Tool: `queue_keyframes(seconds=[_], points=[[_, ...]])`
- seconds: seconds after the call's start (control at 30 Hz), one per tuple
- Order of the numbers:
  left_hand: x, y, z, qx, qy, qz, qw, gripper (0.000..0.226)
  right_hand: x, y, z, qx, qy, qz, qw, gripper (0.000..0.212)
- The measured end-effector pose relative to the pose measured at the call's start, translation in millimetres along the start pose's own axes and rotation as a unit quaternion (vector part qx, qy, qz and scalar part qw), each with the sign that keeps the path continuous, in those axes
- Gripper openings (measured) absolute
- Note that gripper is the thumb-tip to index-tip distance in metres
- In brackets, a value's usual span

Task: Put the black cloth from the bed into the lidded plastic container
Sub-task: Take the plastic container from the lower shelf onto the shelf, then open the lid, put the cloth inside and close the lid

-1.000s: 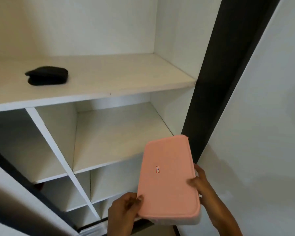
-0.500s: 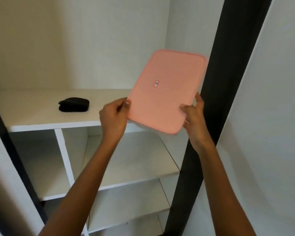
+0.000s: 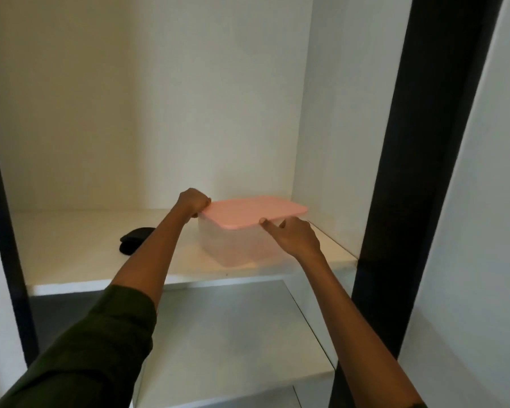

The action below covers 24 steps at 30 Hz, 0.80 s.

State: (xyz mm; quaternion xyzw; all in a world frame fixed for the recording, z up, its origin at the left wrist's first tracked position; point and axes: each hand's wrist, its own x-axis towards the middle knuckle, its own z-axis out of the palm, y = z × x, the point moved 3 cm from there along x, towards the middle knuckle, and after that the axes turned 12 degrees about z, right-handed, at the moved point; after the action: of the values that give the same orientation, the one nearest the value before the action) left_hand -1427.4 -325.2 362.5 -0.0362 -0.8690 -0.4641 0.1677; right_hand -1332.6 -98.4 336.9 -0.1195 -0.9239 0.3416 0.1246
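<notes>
A translucent plastic container (image 3: 233, 245) with a pink lid (image 3: 253, 213) stands on the upper white shelf (image 3: 80, 240), toward its right end. My left hand (image 3: 193, 203) grips the lid's far left corner. My right hand (image 3: 295, 237) holds the near right side, thumb on the lid's edge. A small black folded item (image 3: 134, 238) lies on the same shelf to the left, partly hidden behind my left forearm. What is inside the container cannot be made out.
The shelf sits in a white wardrobe bay with a back wall (image 3: 159, 98) and a right side panel (image 3: 345, 113). A black vertical post (image 3: 418, 172) stands to the right, another dark post (image 3: 3, 231) at the left. A lower shelf (image 3: 233, 334) lies below.
Both hands have lifted the container from low in front of the lower shelves up to the upper shelf, where it now rests level. The view has tilted upward.
</notes>
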Motion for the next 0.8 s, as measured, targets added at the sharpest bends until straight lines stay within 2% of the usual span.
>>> queue_keyframes(seconds=[0.07, 0.13, 0.17, 0.23, 0.3, 0.33, 0.43, 0.53, 0.6, 0.7, 0.73, 0.8], points=[[15, -6, 1, 0.004, -0.037, -0.003, 0.999, 0.023, 5, -8, 0, -0.059, 0.049, -0.053, 0.996, 0.051], [29, -9, 2, 0.016, -0.066, 0.011, 0.998, 0.03, 10, -20, 3, -0.068, 0.102, -0.146, 0.982, 0.035], [34, -10, 4, 0.022, -0.074, 0.019, 0.997, 0.033, 11, -28, 4, -0.052, 0.1, -0.204, 0.972, 0.032], [47, -14, 5, 0.018, -0.085, 0.032, 0.996, 0.037, 15, -48, 12, -0.021, 0.034, -0.289, 0.956, 0.035], [54, -19, 9, -0.005, -0.089, 0.038, 0.995, 0.037, 18, -67, 22, -0.033, -0.043, -0.319, 0.946, 0.037], [55, -21, 12, -0.02, -0.084, 0.037, 0.996, 0.036, 18, -75, 29, -0.06, -0.057, -0.339, 0.937, 0.035], [51, -28, 8, -0.052, -0.027, 0.028, 0.998, 0.037, 18, -90, 45, -0.155, -0.025, -0.4, 0.903, 0.028], [15, -38, -6, -0.01, 0.023, 0.06, 0.998, 0.041, 14, -99, 50, -0.264, 0.016, -0.431, 0.863, 0.034], [-26, -47, -6, 0.012, -0.012, 0.084, 0.996, 0.056, 8, -106, 52, -0.344, 0.041, -0.458, 0.819, 0.034], [-84, -47, 22, -0.059, -0.178, 0.08, 0.979, 0.082, -6, -115, 54, -0.426, 0.037, -0.475, 0.769, 0.027], [-93, -43, 31, -0.06, -0.198, 0.088, 0.974, 0.091, -9, -117, 54, -0.436, 0.029, -0.474, 0.765, 0.026], [-97, -36, 45, -0.034, -0.139, 0.097, 0.985, 0.105, -13, -121, 55, -0.442, 0.024, -0.469, 0.764, 0.024]])
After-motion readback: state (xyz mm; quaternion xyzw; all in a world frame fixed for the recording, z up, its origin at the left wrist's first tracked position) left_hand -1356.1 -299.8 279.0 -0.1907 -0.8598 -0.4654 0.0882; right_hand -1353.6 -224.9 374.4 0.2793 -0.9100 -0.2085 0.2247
